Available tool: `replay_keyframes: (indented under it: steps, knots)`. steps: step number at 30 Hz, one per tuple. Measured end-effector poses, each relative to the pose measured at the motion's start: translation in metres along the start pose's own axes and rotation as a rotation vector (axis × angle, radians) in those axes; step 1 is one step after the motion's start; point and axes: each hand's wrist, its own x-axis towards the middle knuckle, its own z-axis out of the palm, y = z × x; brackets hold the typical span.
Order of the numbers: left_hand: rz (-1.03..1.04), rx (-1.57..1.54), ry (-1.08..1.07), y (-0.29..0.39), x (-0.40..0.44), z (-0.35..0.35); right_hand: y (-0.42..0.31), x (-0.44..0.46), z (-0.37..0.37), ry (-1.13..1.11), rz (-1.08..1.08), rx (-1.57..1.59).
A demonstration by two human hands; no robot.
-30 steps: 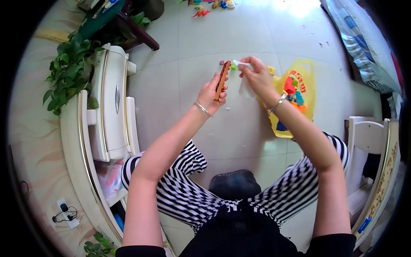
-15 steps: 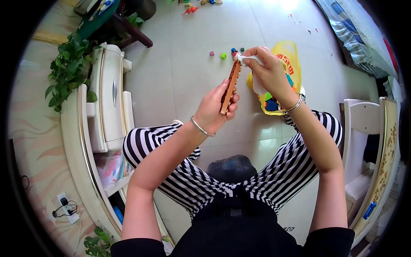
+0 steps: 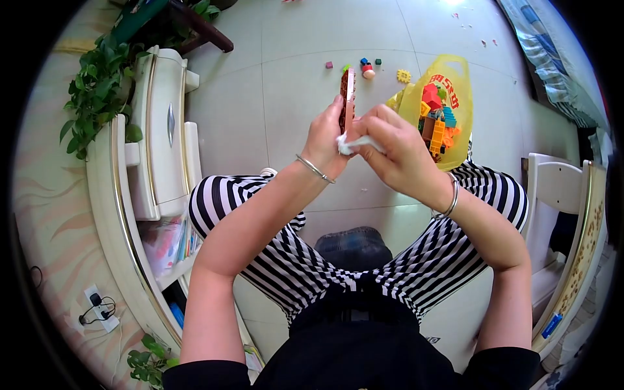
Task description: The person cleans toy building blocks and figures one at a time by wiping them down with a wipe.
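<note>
My left hand (image 3: 327,136) is closed around a long brown toy brick plate (image 3: 348,94), held on edge with studs along its side. In my right hand (image 3: 398,146) a white wipe (image 3: 354,144) is pinched, its bunched end against the plate's near end by my left palm. Part of the plate is hidden behind my fingers. Beyond my hands on the floor lie a small red-and-pink toy figure (image 3: 368,71), a yellow gear-like piece (image 3: 403,76) and a few little cubes, among them a pink cube (image 3: 329,65).
An open yellow plastic bag (image 3: 463,97) of colourful toy bricks (image 3: 439,123) stands at my right. A white cabinet (image 3: 170,130) and a leafy plant (image 3: 97,84) line the left. On the right is a white chair-like piece (image 3: 556,182). A dark rounded object (image 3: 353,247) sits between my legs.
The wipe in my right hand has moved from the plate's far end down to its near end. The plate now stands more upright. My view has tilted, showing more of the bag.
</note>
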Motion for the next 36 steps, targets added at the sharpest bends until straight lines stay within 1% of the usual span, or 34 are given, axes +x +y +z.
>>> replay_keyframes:
  steps: [3, 5, 6, 8, 9, 10, 11, 12, 15, 16, 18, 19, 21, 22, 24, 25, 26, 27, 28, 30, 31, 33, 34, 36]
  knots:
    - [0.049, -0.001, 0.013, 0.002, -0.006, 0.007, 0.005, 0.001, -0.003, 0.012, -0.017, -0.012]
    - [-0.032, 0.127, 0.016, 0.004, -0.012, 0.007, 0.015, 0.006, -0.006, 0.032, -0.027, -0.036]
    - [-0.035, 0.130, 0.012, 0.004, -0.015, 0.007, 0.023, 0.010, -0.008, 0.068, 0.006, -0.047]
    - [-0.008, 0.185, -0.140, 0.002, -0.020, 0.008, 0.037, 0.019, -0.014, 0.108, 0.042, -0.062]
    - [0.012, 0.249, -0.153, 0.004, -0.025, 0.014, 0.042, 0.024, -0.019, 0.160, 0.074, -0.045]
    - [0.010, 0.250, -0.156, 0.003, -0.026, 0.013, 0.047, 0.030, -0.025, 0.211, 0.106, -0.027]
    - [0.023, 0.277, -0.191, 0.003, -0.026, 0.011, 0.051, 0.032, -0.032, 0.207, 0.197, -0.063]
    - [0.036, 0.304, -0.227, 0.003, -0.027, 0.011, 0.055, 0.035, -0.037, 0.210, 0.199, -0.065]
    - [0.051, 0.354, -0.243, 0.005, -0.032, 0.016, 0.054, 0.038, -0.045, 0.305, 0.210, -0.050]
    - [0.050, 0.353, -0.244, 0.005, -0.031, 0.016, 0.050, 0.038, -0.045, 0.305, 0.210, -0.051]
    - [0.003, 0.236, -0.175, 0.005, -0.026, 0.012, 0.039, 0.035, -0.042, 0.306, 0.042, -0.148]
    - [0.006, 0.233, -0.173, 0.005, -0.023, 0.010, 0.035, 0.032, -0.037, 0.301, 0.039, -0.146]
    - [-0.005, 0.170, -0.126, 0.005, -0.018, 0.008, 0.026, 0.022, -0.020, 0.127, -0.261, -0.155]
    - [-0.006, 0.172, -0.126, 0.005, -0.019, 0.009, 0.019, 0.015, -0.013, 0.059, -0.238, -0.113]
    - [0.028, 0.158, -0.139, 0.004, -0.023, 0.012, 0.010, 0.011, -0.012, 0.011, -0.165, -0.111]
    - [0.024, 0.160, -0.141, 0.002, -0.023, 0.010, 0.017, 0.014, -0.017, 0.067, -0.159, -0.162]
    - [0.023, 0.235, -0.227, 0.002, -0.022, 0.008, 0.028, 0.020, -0.026, 0.122, -0.153, -0.214]
    - [0.024, 0.311, -0.316, 0.002, -0.022, 0.006, 0.036, 0.025, -0.035, 0.196, -0.056, -0.197]
    - [0.022, 0.314, -0.322, 0.003, -0.024, 0.007, 0.045, 0.029, -0.046, 0.239, 0.050, -0.221]
    - [-0.017, 0.237, -0.405, 0.004, -0.030, 0.009, 0.048, 0.036, -0.059, 0.337, 0.088, -0.131]
    - [-0.016, 0.241, -0.407, 0.005, -0.032, 0.011, 0.044, 0.037, -0.062, 0.341, 0.087, -0.132]
    - [0.123, 0.493, -0.458, 0.008, -0.036, 0.015, 0.031, 0.035, -0.066, 0.271, 0.297, 0.233]
    - [0.122, 0.493, -0.457, 0.008, -0.036, 0.015, 0.028, 0.033, -0.067, 0.271, 0.298, 0.234]
    - [0.252, 0.559, -0.454, 0.010, -0.034, 0.015, 0.025, 0.029, -0.070, 0.276, 0.402, 0.559]
